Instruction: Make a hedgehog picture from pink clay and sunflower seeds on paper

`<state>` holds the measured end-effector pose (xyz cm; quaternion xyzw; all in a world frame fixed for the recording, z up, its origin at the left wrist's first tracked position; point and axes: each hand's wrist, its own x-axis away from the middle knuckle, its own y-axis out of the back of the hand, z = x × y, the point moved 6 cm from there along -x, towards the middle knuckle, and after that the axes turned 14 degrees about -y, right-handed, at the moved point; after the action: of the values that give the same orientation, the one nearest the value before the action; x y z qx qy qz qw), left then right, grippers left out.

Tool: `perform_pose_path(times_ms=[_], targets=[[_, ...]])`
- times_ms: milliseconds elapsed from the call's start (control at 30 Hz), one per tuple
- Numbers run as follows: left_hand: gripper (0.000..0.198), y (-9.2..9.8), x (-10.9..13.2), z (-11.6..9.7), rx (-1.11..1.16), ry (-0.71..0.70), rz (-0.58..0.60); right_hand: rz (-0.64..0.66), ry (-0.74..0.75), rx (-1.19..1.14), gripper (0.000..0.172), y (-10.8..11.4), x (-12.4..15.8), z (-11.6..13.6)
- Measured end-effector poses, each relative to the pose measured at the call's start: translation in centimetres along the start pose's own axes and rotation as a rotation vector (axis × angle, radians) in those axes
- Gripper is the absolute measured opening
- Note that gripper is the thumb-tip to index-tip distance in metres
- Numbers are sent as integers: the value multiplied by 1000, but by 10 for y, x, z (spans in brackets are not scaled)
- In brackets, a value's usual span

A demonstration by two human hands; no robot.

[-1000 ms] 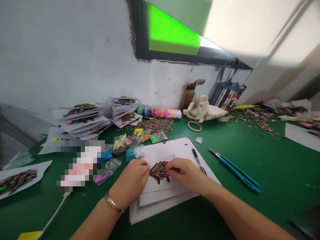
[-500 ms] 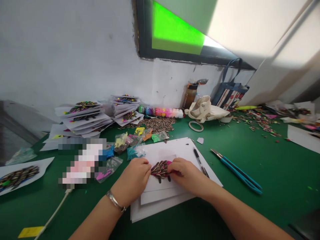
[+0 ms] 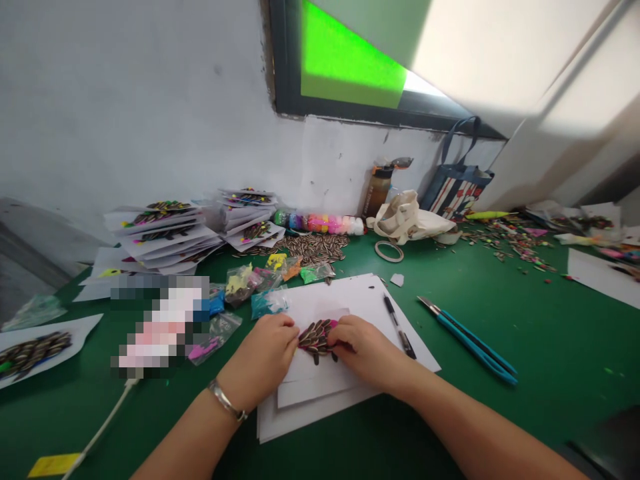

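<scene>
A cluster of overlapping striped sunflower seeds [image 3: 316, 335] sits on bright pink clay on white paper sheets [image 3: 325, 393]. At its left edge is my left hand [image 3: 263, 357], a silver bracelet on the wrist. Its fingers are curled together with the tips at the cluster and paper; what they hold, if anything, is hidden. My right hand [image 3: 367, 350] touches the right edge of the seeds, thumb and fingers pinched. Whatever lies between those fingertips cannot be made out. Two dark seeds stick out below the cluster. A black pen [image 3: 399, 325] rests on the paper beside my right hand.
Blue tweezers [image 3: 470, 340] lie to the right. Behind the paper are clay bags [image 3: 270, 303], a seed pile [image 3: 320, 248], a tape roll [image 3: 389, 251] and a cloth bag [image 3: 410, 220]. Stacked seed pictures [image 3: 160, 240] stand at left, near a blurred-out object with a cable [image 3: 103, 427].
The whole view has shifted slightly, so everything appears a little further left. Both hands stay at the seed cluster, with their fingers still closed.
</scene>
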<state>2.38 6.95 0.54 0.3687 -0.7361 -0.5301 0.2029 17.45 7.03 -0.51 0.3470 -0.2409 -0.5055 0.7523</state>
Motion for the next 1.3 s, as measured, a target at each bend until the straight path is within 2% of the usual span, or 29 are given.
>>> perform_pose_path(times_ms=[300,600,767,967,1300], targets=[[33,1,1,0,4,-5,0,25,-74,-4,17,14,1,-6],[33,1,1,-1,6,15,16,33,-41,65,19,2,-3,-9],[34,2,1,-2,1,14,35,54,-44,7,20,7,-3,-13],[34,2,0,-2,8,18,34,-49,-143,-66,21,19,-10,-31],[32,0,2,0,11,21,4,-32,-77,47,28,12,-12,-20]])
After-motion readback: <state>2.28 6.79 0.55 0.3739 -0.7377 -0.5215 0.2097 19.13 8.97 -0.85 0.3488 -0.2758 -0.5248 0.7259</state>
